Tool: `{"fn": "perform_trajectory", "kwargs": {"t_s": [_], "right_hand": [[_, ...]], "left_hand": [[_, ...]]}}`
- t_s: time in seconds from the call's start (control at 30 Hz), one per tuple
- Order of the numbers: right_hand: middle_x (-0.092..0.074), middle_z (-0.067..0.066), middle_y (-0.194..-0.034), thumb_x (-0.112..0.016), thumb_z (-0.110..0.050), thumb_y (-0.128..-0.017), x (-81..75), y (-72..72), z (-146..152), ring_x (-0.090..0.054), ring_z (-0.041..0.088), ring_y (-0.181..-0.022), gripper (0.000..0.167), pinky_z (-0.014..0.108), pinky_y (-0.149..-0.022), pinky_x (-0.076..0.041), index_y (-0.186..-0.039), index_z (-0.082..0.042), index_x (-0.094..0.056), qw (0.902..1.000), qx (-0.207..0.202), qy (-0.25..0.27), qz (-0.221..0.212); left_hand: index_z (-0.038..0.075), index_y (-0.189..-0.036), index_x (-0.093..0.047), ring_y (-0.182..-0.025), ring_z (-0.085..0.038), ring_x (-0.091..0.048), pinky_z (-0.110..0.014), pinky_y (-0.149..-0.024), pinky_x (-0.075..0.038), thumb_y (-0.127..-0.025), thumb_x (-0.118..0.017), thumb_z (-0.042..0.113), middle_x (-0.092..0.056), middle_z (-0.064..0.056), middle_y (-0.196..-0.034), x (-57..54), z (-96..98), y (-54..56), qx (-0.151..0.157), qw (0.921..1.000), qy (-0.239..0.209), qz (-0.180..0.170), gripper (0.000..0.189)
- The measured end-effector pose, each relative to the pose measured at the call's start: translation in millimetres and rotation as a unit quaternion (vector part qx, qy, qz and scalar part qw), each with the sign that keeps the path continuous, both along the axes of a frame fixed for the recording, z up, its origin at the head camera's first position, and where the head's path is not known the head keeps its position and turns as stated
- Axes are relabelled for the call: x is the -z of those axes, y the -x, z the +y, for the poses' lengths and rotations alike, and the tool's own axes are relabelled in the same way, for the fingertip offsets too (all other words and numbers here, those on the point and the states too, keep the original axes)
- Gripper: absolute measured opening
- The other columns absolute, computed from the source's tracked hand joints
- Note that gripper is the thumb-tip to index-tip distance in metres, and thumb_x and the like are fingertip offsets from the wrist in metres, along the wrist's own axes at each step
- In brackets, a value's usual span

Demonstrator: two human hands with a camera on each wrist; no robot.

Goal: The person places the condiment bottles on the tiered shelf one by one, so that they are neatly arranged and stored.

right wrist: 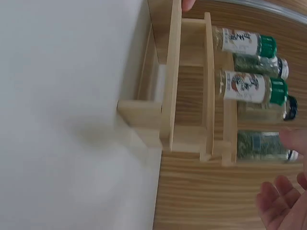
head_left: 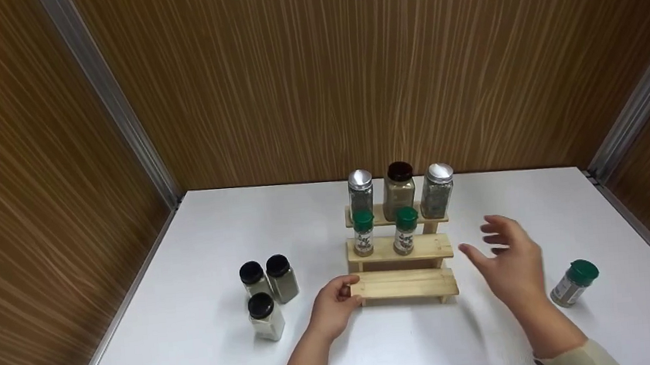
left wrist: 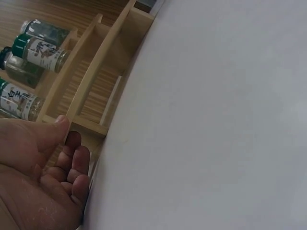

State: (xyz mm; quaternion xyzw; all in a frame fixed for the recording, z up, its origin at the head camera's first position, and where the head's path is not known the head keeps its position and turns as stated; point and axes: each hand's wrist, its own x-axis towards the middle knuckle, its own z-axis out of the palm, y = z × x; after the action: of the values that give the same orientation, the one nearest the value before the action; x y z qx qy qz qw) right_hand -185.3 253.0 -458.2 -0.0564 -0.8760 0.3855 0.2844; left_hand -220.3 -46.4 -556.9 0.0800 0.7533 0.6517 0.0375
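- A tug or lift by the left hand (head_left: 333, 308), finger and thumb clamped on the lowest step's left end, could tilt the wooden rack (head_left: 404, 284) and topple the two green-capped jars (head_left: 364, 242) above and right of that grip
- The right hand (head_left: 511, 260), fingers apart and holding nothing just right of the rack, might knock the silver-capped jar (head_left: 437, 196) on the top step if it swung inward
- The rack, extending rightward from the left grip, is pale, grained, three-stepped and upright
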Motion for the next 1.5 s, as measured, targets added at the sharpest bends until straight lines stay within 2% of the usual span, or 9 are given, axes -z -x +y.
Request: {"fn": "perform_trajectory", "kwargs": {"t_s": [0.2, 0.37, 0.57, 0.63, 0.73, 0.9, 1.0, 1.2, 1.5], "right_hand": [[-0.068, 0.017, -0.127, -0.091, -0.014, -0.085, -3.7, -23.1, 25, -0.066, 0.033, -0.116, 0.068, 0.02, -0.095, -0.05, -0.143, -0.004, -0.057, 0.998, 0.059, -0.019, -0.012], [-0.069, 0.018, -0.123, -0.093, -0.007, -0.08, -1.3, -37.7, 46, -0.065, 0.032, -0.112, 0.067, 0.004, -0.088, -0.037, -0.137, 0.0, -0.06, 0.9958, 0.082, -0.026, 0.031], [-0.069, 0.018, -0.119, -0.095, -0.003, -0.075, 2.1, -48.5, 65, -0.051, -0.006, -0.104, 0.065, 0.006, -0.089, -0.036, -0.131, 0.003, -0.064, 0.9918, 0.102, -0.026, 0.072], [-0.068, 0.017, -0.12, -0.094, -0.002, -0.074, 3.0, -50.8, 71, -0.045, -0.011, -0.105, 0.065, 0.007, -0.09, -0.036, -0.131, 0.004, -0.064, 0.9911, 0.108, -0.019, 0.075], [-0.064, 0.019, -0.123, -0.095, 0.0, -0.072, 3.9, -54.5, 79, -0.049, 0.006, -0.111, 0.066, 0.013, -0.095, -0.032, -0.131, 0.005, -0.064, 0.9897, 0.12, -0.015, 0.076], [-0.053, 0.023, -0.137, -0.095, -0.001, -0.07, 8.8, -59.9, 91, -0.042, 0.041, -0.131, 0.073, 0.041, -0.104, -0.032, -0.134, 0.005, -0.06, 0.9886, 0.14, -0.006, 0.055], [-0.046, 0.024, -0.147, -0.094, -0.004, -0.072, 12.2, -62.7, 98, -0.034, 0.046, -0.139, 0.08, 0.055, -0.105, -0.031, -0.141, 0.004, -0.054, 0.9884, 0.15, 0.014, 0.016], [-0.03, 0.035, -0.156, -0.091, -0.013, -0.08, 19.1, -65.2, 113, -0.028, 0.052, -0.145, 0.099, 0.068, -0.109, -0.032, -0.158, 0.005, -0.034, 0.9833, 0.147, 0.035, -0.101], [-0.026, 0.035, -0.161, -0.087, -0.009, -0.085, 33.0, -62.8, 125, -0.033, 0.056, -0.144, 0.107, 0.067, -0.109, -0.038, -0.164, 0.005, -0.016, 0.973, 0.105, 0.096, -0.182]], "left_hand": [[-0.007, -0.125, -0.069, -0.091, -0.016, -0.057, -0.023, -0.077, -0.051, -0.09, -0.073, -0.011, -0.06, -0.006, -0.096, -4.2, -0.8, -3.0, 0.002, 1.0, -0.002, -0.002, 0.035], [-0.007, -0.126, -0.069, -0.091, -0.016, -0.058, -0.025, -0.078, -0.052, -0.091, -0.073, -0.01, -0.062, -0.007, -0.097, -5.6, -0.1, -3.3, 0.003, 1.0, -0.001, -0.004, 0.035], [-0.007, -0.127, -0.068, -0.091, -0.016, -0.056, -0.025, -0.078, -0.051, -0.091, -0.073, -0.01, -0.062, -0.008, -0.099, -8.0, 0.0, -3.9, 0.002, 1.0, -0.001, -0.003, 0.036], [-0.008, -0.127, -0.068, -0.091, -0.016, -0.056, -0.025, -0.078, -0.051, -0.091, -0.073, -0.011, -0.062, -0.009, -0.099, -7.8, -0.3, -4.4, 0.003, 1.0, -0.007, -0.004, 0.037], [-0.009, -0.127, -0.067, -0.09, -0.016, -0.056, -0.024, -0.078, -0.051, -0.09, -0.072, -0.012, -0.062, -0.009, -0.099, -7.0, -0.1, -4.4, 0.005, 0.9999, -0.014, -0.005, 0.038], [-0.009, -0.126, -0.067, -0.089, -0.015, -0.056, -0.024, -0.077, -0.051, -0.089, -0.072, -0.012, -0.063, -0.009, -0.097, -5.6, 0.6, -3.4, 0.004, 0.9999, -0.009, 0.003, 0.037], [-0.009, -0.126, -0.068, -0.089, -0.015, -0.056, -0.024, -0.078, -0.051, -0.089, -0.072, -0.012, -0.062, -0.008, -0.097, -6.4, 0.8, -3.4, 0.001, 1.0, -0.009, -0.002, 0.037], [-0.008, -0.126, -0.068, -0.09, -0.016, -0.057, -0.024, -0.078, -0.051, -0.089, -0.072, -0.013, -0.062, -0.008, -0.097, -6.3, 1.0, -3.3, -0.001, 0.9999, -0.011, -0.009, 0.037], [-0.01, -0.125, -0.067, -0.088, -0.015, -0.057, -0.023, -0.076, -0.051, -0.089, -0.071, -0.013, -0.063, -0.009, -0.096, -5.9, 0.8, -3.8, 0.004, 0.9998, -0.019, -0.004, 0.036]]}}
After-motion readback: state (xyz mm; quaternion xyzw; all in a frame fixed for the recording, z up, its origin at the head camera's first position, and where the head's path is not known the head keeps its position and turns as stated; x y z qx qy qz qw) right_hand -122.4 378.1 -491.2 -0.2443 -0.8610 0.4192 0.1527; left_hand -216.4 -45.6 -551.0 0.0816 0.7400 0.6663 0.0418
